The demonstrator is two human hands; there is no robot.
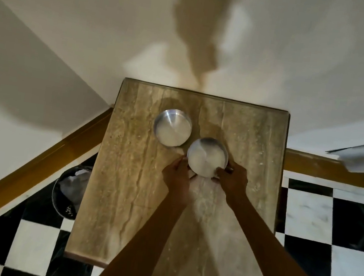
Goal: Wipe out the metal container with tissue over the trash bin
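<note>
Two round metal vessels are listed on one square stone-topped table [120,199], with items entered from left to right.

Item: dark mesh trash bin [68,191], lined with pale crumpled material, on the chequered floor just beside the table's left edge and partly hidden under it.

Item: shallow round silver metal pan [172,128], set on the far half of the table, untouched.

Item: left hand [176,179], fingers curled narrowly against the near-left rim of the task's vessel. A small pale scrap, possibly tissue, is glimpsed beneath them; it cannot be confirmed.

Item: round metal container with a whitish film inside [207,157], near the table's centre, just beside the pan, tilted toward the viewer. It is held between both hands, rim touching the fingertips on either side.

Item: right hand [233,177], fingers closed on the near-right rim, where a dark stub, perhaps a handle, is seen.

Handling, judged: rigid, light, thin-walled, smooth and probably slippery. The rim is best pinched from opposite sides; denting is unlikely, dropping is noisy.
</note>
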